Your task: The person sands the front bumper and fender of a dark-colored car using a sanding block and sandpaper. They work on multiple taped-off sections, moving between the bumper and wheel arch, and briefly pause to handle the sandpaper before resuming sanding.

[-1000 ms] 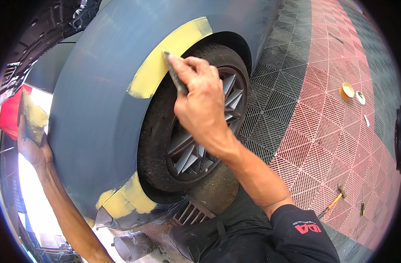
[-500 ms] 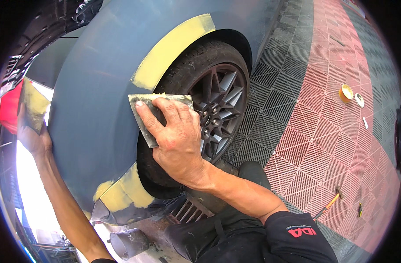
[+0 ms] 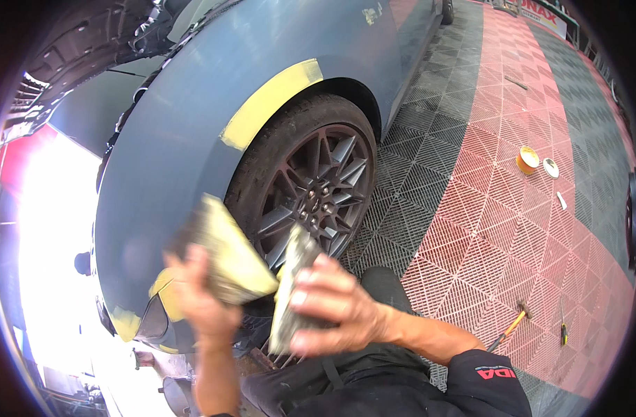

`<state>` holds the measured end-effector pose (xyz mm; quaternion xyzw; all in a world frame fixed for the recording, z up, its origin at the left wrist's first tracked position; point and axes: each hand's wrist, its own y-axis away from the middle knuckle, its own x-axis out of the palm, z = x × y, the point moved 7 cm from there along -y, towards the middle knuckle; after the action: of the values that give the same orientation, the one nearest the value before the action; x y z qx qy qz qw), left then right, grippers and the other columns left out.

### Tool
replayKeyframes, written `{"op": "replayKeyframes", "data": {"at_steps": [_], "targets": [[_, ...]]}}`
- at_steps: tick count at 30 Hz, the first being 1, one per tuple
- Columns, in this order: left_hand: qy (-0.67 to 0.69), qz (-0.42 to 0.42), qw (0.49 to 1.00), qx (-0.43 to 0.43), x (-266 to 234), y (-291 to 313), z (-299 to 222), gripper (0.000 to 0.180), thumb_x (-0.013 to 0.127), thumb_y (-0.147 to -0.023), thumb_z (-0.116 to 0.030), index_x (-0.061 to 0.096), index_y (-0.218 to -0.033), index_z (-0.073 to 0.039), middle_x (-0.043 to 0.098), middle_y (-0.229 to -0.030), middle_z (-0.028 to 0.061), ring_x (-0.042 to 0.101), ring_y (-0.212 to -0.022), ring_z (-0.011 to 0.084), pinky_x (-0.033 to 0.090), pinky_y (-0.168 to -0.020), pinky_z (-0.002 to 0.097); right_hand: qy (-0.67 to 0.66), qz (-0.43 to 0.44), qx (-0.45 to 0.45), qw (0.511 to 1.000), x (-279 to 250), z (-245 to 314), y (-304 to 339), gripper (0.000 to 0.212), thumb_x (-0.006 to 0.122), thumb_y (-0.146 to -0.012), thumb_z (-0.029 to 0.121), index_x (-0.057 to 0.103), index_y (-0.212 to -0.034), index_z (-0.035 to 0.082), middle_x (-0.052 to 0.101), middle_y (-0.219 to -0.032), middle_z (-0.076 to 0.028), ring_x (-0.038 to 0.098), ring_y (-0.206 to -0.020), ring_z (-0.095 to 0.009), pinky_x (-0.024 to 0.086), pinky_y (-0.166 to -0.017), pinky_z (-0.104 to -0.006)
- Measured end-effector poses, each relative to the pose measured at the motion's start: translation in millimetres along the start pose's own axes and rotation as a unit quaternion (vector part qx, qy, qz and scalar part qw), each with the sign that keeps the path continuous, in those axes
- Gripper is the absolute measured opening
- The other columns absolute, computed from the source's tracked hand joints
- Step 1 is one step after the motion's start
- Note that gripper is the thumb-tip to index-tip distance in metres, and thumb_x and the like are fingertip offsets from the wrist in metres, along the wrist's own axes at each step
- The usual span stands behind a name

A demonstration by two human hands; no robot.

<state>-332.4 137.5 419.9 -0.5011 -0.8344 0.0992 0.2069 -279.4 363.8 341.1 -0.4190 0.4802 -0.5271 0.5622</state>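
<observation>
My left hand (image 3: pixel 203 299), blurred by motion, grips a flat mixing plate (image 3: pixel 238 260) smeared with yellow filler. Wrapped round a second flat piece, a filler spreader (image 3: pixel 288 295) with yellow on its edge, is my right hand (image 3: pixel 339 306). Spreader and plate come close together in front of the lower wheel area; whether they touch, I cannot tell. Behind them stands the blue-grey car fender (image 3: pixel 186 139). A smooth strip of yellow filler (image 3: pixel 262 108) curves along its wheel arch, and a lower filler patch (image 3: pixel 166 295) shows near the bumper corner.
The dark wheel (image 3: pixel 311 191) sits just beyond my hands. On the red and black floor tiles at right lie an open yellow tin (image 3: pixel 528 161), its lid (image 3: pixel 551 168), a hammer (image 3: pixel 510 326) and a screwdriver (image 3: pixel 564 333). A grey bucket (image 3: pixel 177 396) stands low at left.
My right hand has drawn the spreader down and away from the wheel arch. My left hand has brought the plate in from the far left to meet it. The view has shifted slightly.
</observation>
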Motion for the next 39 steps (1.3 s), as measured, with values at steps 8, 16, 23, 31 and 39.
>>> {"op": "replayKeyframes", "data": {"at_steps": [8, 16, 23, 31, 39], "targets": [[0.114, 0.032, 0.961, -0.249, -43.0, 85.7, 69.9, 0.034, 0.061, -0.110, -0.013, 0.061, -0.143, -0.004, 0.077, -0.125, 0.0119, 0.079, -0.105, 0.0220, 0.068, -0.092, 0.0374, 0.003, 0.127, 0.022, 0.992, 18.7, -37.7, 70.9, 0.053, 0.076, -0.095, 0.012, 0.074, -0.147, 0.021, 0.057, -0.153, -0.016, 0.054, -0.150, -0.039, 0.040, -0.130, -0.0646], [0.155, -0.044, 0.970, -0.183, -116.0, 112.9, 24.0, 0.022, 0.059, -0.113, -0.019, 0.069, -0.115, 0.000, 0.074, -0.090, 0.0101, 0.061, -0.060, 0.0165, 0.059, -0.046, 0.0252, -0.097, -0.306, 0.308, 0.895, 57.9, -99.2, 7.4, 0.051, 0.056, -0.117, 0.000, 0.050, -0.167, 0.001, 0.060, -0.155, -0.011, 0.061, -0.137, -0.018, 0.046, -0.119, -0.0318], [0.141, -0.188, 0.957, -0.171, -149.9, 151.7, 19.7, 0.021, 0.061, -0.113, -0.018, 0.071, -0.115, 0.000, 0.079, -0.098, 0.0118, 0.071, -0.070, 0.0190, 0.062, -0.064, 0.0301, -0.154, -0.406, 0.330, 0.838, 103.2, -130.4, -54.9, 0.053, 0.053, -0.120, 0.007, 0.044, -0.172, 0.006, 0.057, -0.145, -0.005, 0.057, -0.130, -0.011, 0.047, -0.113, -0.0251], [0.139, -0.199, 0.943, -0.229, -188.4, 192.1, 49.1, 0.028, 0.061, -0.112, -0.022, 0.073, -0.125, -0.001, 0.082, -0.116, 0.0118, 0.081, -0.099, 0.0243, 0.068, -0.090, 0.0401, -0.152, -0.460, 0.347, 0.803, 70.7, -165.2, -102.5, 0.055, 0.047, -0.121, 0.014, 0.038, -0.174, 0.003, 0.055, -0.156, -0.024, 0.057, -0.147, -0.039, 0.043, -0.125, -0.0457], [0.146, -0.159, 0.943, -0.253, -203.6, 206.9, 72.4, 0.040, 0.064, -0.106, -0.016, 0.066, -0.144, -0.005, 0.076, -0.135, 0.0091, 0.074, -0.124, 0.0244, 0.056, -0.113, 0.0416, -0.219, -0.555, 0.368, 0.713, 5.3, -297.3, -100.5, 0.061, 0.047, -0.116, 0.006, 0.033, -0.175, -0.001, 0.050, -0.170, -0.022, 0.057, -0.149, -0.031, 0.044, -0.127, -0.0418]]}}
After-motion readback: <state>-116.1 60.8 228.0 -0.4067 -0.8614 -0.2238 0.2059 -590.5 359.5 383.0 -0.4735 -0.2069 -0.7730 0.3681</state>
